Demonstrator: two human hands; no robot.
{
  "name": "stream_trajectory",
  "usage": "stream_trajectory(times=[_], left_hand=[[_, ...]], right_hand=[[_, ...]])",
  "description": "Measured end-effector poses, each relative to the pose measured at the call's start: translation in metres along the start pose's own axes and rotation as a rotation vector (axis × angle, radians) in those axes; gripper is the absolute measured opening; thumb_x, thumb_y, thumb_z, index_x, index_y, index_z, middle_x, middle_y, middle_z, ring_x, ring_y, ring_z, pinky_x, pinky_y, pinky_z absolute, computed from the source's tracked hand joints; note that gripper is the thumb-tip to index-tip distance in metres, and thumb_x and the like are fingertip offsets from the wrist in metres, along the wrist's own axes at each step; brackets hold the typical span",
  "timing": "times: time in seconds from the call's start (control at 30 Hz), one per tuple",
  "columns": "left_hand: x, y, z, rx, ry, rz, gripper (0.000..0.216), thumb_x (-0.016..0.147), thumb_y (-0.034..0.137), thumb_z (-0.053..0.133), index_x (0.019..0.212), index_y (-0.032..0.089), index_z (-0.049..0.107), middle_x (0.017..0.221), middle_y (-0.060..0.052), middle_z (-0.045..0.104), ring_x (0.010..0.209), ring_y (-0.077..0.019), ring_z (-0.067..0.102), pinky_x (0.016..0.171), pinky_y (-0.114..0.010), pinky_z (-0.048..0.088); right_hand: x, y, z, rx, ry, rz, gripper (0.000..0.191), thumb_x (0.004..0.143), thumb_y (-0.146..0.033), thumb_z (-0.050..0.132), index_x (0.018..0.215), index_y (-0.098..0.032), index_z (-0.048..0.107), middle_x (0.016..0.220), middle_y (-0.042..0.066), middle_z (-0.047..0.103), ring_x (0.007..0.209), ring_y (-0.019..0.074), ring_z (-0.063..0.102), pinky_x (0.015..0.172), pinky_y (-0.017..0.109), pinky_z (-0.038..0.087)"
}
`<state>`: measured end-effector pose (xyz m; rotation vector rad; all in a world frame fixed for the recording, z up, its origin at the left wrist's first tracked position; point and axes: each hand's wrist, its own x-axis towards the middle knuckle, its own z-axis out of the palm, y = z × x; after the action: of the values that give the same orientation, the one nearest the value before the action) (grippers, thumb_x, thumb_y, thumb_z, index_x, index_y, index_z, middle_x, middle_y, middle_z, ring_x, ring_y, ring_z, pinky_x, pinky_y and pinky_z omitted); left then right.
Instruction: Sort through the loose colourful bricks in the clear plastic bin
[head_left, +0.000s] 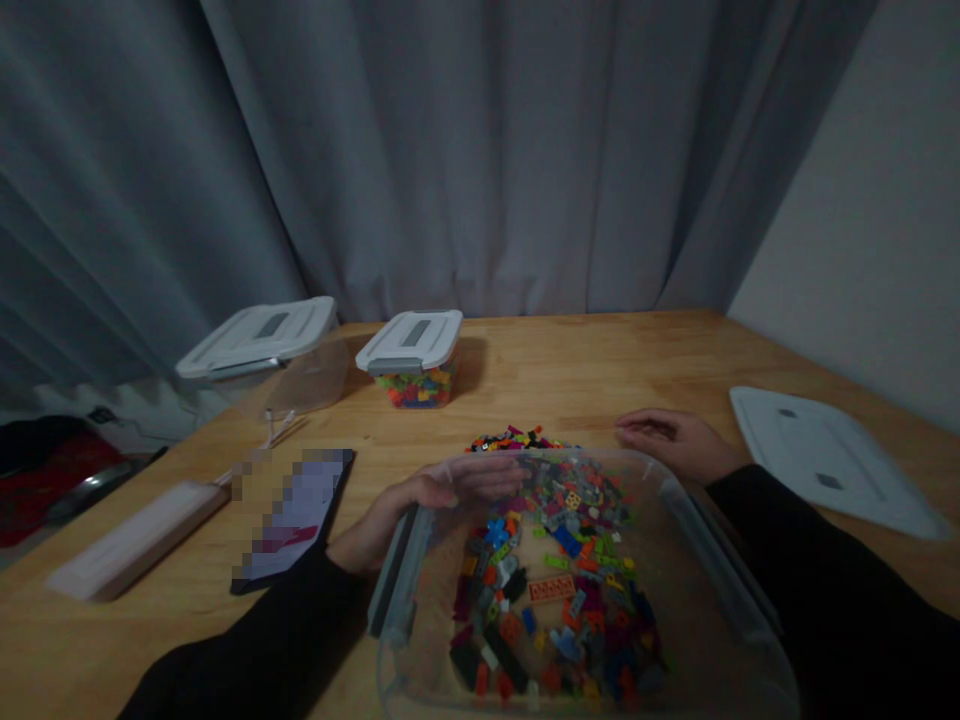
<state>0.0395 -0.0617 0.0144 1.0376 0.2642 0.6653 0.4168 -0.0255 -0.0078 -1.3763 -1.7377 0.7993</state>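
**Left hand (431,490) and right hand (679,440) flank clear box (709,625)**

The box, toy bricks (551,588) inside, fills the lower centre. At its far left corner, the left fingers stretch out; contact is unclear. The right hand, loosely curled and empty, rests beyond the far right corner.

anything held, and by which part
The left hand is at the far left corner of the clear rectangular plastic bin; whether it grips is unclear. The right hand holds nothing visible.
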Motion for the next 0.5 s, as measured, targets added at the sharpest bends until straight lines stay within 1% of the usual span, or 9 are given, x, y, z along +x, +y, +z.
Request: stream_trajectory(times=[0.1, 0.2, 0.33, 0.43, 0.5], left_hand=[[0.001, -0.003, -0.001, -0.010, -0.019, 0.017, 0.070, 0.072, 0.016, 0.047, 0.141, 0.005, 0.053, 0.145, -0.019, 0.056, 0.143, -0.0383, 0.040, 0.121, -0.059, 0.019], [0.002, -0.006, -0.005, -0.032, -0.031, 0.037, 0.072, 0.070, 0.017, 0.046, 0.141, 0.003, 0.052, 0.145, -0.020, 0.055, 0.143, -0.0389, 0.040, 0.120, -0.061, 0.020], [0.002, -0.004, -0.006, -0.014, -0.042, 0.026, 0.072, 0.071, 0.015, 0.046, 0.141, 0.004, 0.052, 0.147, -0.019, 0.054, 0.143, -0.0384, 0.040, 0.121, -0.061, 0.017], [0.002, -0.001, -0.001, -0.002, -0.038, 0.018, 0.070, 0.071, 0.015, 0.046, 0.140, 0.004, 0.053, 0.145, -0.019, 0.056, 0.143, -0.0381, 0.040, 0.121, -0.060, 0.018], [0.002, 0.000, 0.002, -0.008, -0.031, 0.020, 0.070, 0.071, 0.016, 0.046, 0.140, 0.005, 0.054, 0.144, -0.019, 0.057, 0.143, -0.0377, 0.040, 0.121, -0.059, 0.019]], right_hand=[[-0.002, -0.010, -0.002, 0.092, 0.024, -0.004, 0.041, 0.075, -0.054, 0.077, 0.095, -0.019, 0.073, 0.102, 0.009, 0.075, 0.097, 0.0237, 0.070, 0.096, 0.041, 0.053], [-0.005, -0.018, -0.004, 0.193, 0.016, 0.004, 0.042, 0.072, -0.052, 0.081, 0.096, -0.019, 0.073, 0.101, 0.008, 0.075, 0.097, 0.0222, 0.069, 0.096, 0.038, 0.053], [-0.009, -0.024, -0.004, 0.329, 0.012, 0.010, 0.038, 0.069, -0.046, 0.086, 0.093, -0.020, 0.072, 0.093, 0.006, 0.074, 0.088, 0.0171, 0.068, 0.087, 0.031, 0.053], [-0.012, -0.026, -0.003, 0.405, -0.059, -0.001, 0.032, 0.071, -0.043, 0.085, 0.087, -0.019, 0.071, 0.086, 0.005, 0.072, 0.078, 0.0145, 0.066, 0.077, 0.028, 0.053], [-0.013, -0.027, -0.003, 0.445, -0.118, -0.031, 0.030, 0.071, -0.043, 0.084, 0.082, -0.019, 0.071, 0.085, 0.005, 0.071, 0.077, 0.0147, 0.065, 0.075, 0.029, 0.053]])
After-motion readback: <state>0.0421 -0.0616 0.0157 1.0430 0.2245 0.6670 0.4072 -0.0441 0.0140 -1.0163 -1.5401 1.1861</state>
